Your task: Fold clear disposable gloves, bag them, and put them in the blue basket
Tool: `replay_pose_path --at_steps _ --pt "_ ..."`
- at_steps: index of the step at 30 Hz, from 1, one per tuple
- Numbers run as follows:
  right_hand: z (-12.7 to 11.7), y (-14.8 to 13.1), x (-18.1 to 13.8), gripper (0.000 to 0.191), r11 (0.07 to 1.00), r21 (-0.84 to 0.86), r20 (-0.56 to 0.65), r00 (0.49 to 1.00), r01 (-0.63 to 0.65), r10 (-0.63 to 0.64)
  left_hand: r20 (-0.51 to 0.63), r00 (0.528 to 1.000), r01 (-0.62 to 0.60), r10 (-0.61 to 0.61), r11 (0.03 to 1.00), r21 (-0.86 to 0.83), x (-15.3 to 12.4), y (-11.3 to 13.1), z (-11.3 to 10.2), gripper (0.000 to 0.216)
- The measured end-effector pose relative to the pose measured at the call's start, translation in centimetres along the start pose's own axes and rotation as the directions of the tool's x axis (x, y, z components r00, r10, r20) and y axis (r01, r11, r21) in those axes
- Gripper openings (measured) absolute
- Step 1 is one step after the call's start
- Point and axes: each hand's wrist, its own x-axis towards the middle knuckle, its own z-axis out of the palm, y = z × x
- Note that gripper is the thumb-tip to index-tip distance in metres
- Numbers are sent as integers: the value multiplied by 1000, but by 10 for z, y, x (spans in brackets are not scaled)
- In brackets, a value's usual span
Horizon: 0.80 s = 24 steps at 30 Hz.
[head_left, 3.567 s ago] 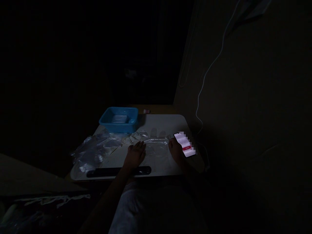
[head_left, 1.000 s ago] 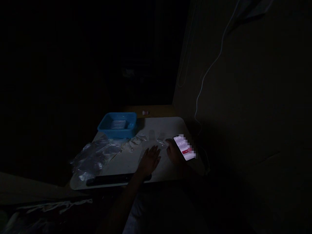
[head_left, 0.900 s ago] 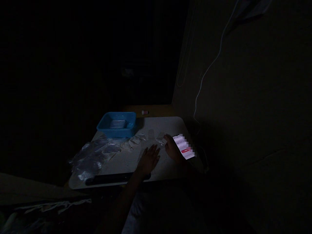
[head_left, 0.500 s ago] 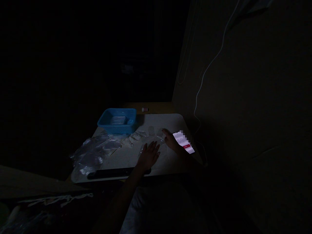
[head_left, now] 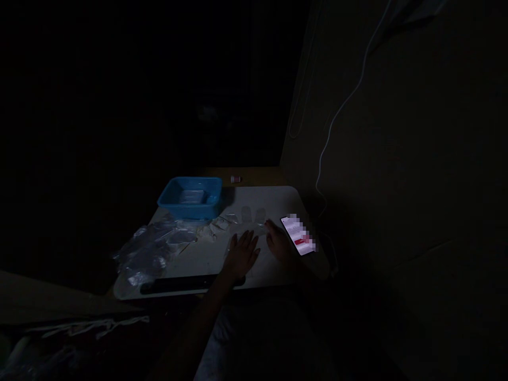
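Observation:
My left hand (head_left: 243, 255) lies palm down on the white table with its fingers spread. Beneath it is a thin, clear plastic piece (head_left: 260, 216) with rounded tabs at its far end, which looks like a plastic bag lying flat; its exact outline is lost in the dark. My right hand (head_left: 279, 244) is turned on its side at the right of this plastic, fingers stretched forward and thumb apart, with nothing visible in it. To the left lie crumpled clear plastic (head_left: 145, 251) and a strip of whitish crumpled pieces (head_left: 214, 227).
A blue basin (head_left: 190, 211) with folded clear plastic inside stands at the table's back left. A lit phone (head_left: 294, 233) lies at the right edge. A dark bar (head_left: 178, 284) runs along the front. Behind is a small container (head_left: 235, 179); a white cable (head_left: 337, 108) hangs on the right wall.
My right hand has drawn back toward me from the plastic's far end, uncovering a rounded tab and more of the phone. My left hand stays nearly in place.

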Motion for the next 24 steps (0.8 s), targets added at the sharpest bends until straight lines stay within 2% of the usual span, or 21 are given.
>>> replay_pose_path --at_steps 7,18,24 --pt "-6 1 -4 47 997 29 24 997 70 -70 -14 1000 14 -15 1000 -13 0 1 1 44" --pt "-6 -3 -5 43 999 48 1 1000 -13 13 -8 998 68 -68 998 8 1 1 1 48" --pt "1 2 -8 38 993 67 -89 991 -97 103 -20 997 71 -71 997 15 0 1 1 46"
